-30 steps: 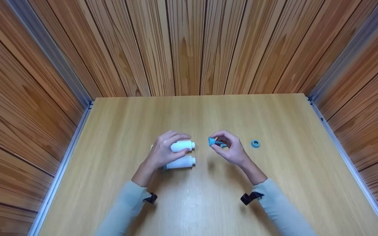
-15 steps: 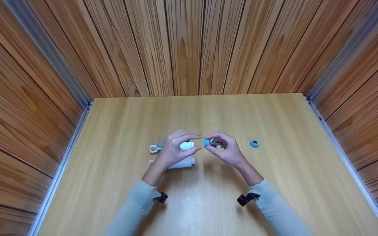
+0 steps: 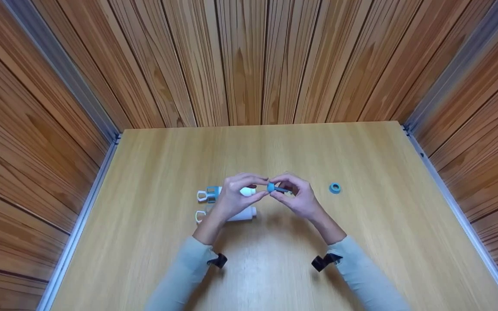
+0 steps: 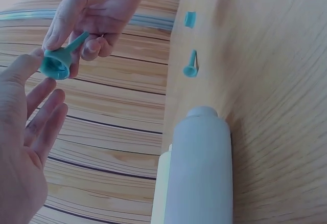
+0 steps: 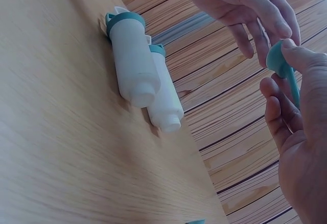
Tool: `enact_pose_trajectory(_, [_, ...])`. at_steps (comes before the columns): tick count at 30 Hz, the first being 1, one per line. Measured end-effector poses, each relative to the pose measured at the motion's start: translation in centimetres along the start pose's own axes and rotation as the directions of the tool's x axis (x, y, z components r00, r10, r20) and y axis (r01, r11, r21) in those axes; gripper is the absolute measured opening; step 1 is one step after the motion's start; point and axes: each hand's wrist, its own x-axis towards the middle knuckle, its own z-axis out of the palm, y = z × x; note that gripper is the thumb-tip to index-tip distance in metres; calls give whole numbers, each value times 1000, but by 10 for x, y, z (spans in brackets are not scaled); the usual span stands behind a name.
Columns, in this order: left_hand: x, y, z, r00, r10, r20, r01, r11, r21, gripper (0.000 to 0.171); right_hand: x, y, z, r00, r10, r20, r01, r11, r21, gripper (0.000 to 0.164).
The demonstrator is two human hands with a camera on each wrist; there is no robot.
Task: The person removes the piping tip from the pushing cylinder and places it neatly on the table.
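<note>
My right hand pinches a teal funnel-shaped nozzle between thumb and fingers, its wide hollow cup facing left and its thin stem pointing back toward the palm. From the other side my left hand holds thumb and fingertips at opposite edges of the cup. Both hands are raised over the table. Two white bottles lie on their sides below the left hand, narrow necks to the right, with teal collars and white loops at the other end. The left hand partly covers them in the head view.
A second teal nozzle lies on the wooden table, mostly hidden behind the right hand in the head view. To its right lies a teal ring. Wood-plank walls enclose the back and sides.
My left hand has left the upper bottle and moved right to the nozzle's cup. The right hand has shifted slightly left with the nozzle. The bottles and ring stay put.
</note>
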Motion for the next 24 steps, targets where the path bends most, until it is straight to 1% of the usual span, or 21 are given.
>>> enact_pose_trajectory(3, [-1, -1, 1, 1000, -27, 8, 27, 999, -27, 20, 1, -1, 0, 1000, -4, 5, 4, 1000, -1, 32])
enact_pose_trajectory(10, [-1, 0, 2, 998, -61, -2, 60, 996, -61, 19, 0, 1, 0, 1000, -18, 11, 18, 1000, -6, 34])
enact_pose_trajectory(17, [1, 5, 1, 992, -123, 6, 123, 987, -106, 20, 1, 0, 0, 1000, -20, 5, 20, 1000, -6, 36])
enact_pose_trajectory(20, [2, 5, 0, 992, -126, 2, 126, 986, -114, 19, 1, 1, -1, 1000, -23, 7, 23, 1000, -3, 36])
enact_pose_trajectory(24, [5, 6, -4, 994, -105, -14, 103, 987, -120, 18, 2, 1, -4, 1000, -29, 0, 29, 999, -19, 37])
